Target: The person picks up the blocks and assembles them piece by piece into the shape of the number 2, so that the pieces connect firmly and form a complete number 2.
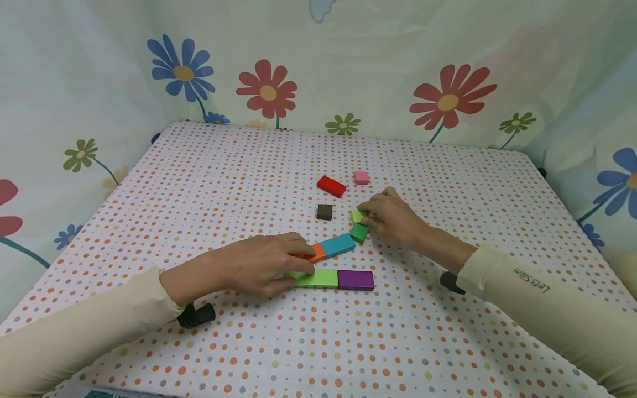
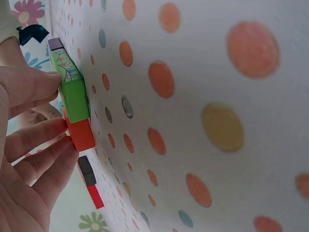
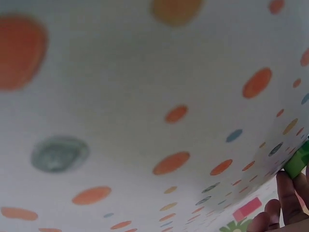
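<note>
My left hand lies over the left ends of two short rows of blocks. Its thumb touches the long lime-green block, and its fairly straight fingers touch the orange block. A purple block continues the lime row to the right; a blue block adjoins the orange one. Farther right, my right hand pinches a small light-green block between thumb and fingers. A darker green block sits directly on its near side, close to the blue block's end.
Beyond the rows lie a dark brown block, a red block and a pink block. All rest on a dotted tabletop. A flowered curtain stands behind it and at both sides.
</note>
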The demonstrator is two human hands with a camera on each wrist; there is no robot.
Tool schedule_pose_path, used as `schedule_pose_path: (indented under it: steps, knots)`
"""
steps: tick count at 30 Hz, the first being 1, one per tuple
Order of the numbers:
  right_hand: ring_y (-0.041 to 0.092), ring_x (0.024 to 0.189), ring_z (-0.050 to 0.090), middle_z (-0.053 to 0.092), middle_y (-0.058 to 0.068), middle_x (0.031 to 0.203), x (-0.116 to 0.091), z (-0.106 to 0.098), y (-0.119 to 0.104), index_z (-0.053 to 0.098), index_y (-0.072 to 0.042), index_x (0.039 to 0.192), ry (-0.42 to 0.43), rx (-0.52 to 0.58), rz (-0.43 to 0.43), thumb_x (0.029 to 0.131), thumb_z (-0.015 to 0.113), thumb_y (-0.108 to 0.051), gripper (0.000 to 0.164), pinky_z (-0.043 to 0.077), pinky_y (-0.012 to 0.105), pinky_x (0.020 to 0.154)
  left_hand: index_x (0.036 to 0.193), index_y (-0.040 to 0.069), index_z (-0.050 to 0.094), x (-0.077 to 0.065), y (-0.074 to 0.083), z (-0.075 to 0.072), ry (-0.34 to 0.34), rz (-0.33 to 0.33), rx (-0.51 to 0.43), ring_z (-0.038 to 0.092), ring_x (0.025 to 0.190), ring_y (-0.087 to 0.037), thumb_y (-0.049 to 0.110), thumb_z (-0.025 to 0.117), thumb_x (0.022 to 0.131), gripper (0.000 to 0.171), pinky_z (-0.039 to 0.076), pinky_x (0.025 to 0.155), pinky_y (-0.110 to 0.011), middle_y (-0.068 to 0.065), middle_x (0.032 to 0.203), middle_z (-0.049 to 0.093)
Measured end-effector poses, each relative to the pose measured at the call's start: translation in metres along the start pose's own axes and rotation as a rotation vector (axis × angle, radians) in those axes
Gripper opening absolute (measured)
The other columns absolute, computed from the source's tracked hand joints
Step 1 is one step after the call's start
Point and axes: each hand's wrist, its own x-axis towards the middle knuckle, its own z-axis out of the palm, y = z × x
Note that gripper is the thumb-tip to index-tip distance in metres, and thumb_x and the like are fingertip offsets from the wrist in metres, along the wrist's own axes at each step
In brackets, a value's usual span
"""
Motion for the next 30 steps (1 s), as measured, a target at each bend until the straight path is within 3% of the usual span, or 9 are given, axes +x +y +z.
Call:
schedule_pose_path:
  steps: [30]
  knots:
    - [0.03,0.108,0.046,0.067,0.016,0.127,-0.0035,-0.0004,-0.0004,0.065,0.001,0.131,-0.012,0.026,0.021,0.101,0.063,-0.013,0.033,0.043,0.044,0.087,0.119,0.02,0.071,-0.0007,0.0001,-0.0011,0.01,0.006,-0.011,0.054,0.124,-0.019,0.019,0.066,0.095,0.025,0.049,0.104,-0.034,-0.004,0.134,0.063]
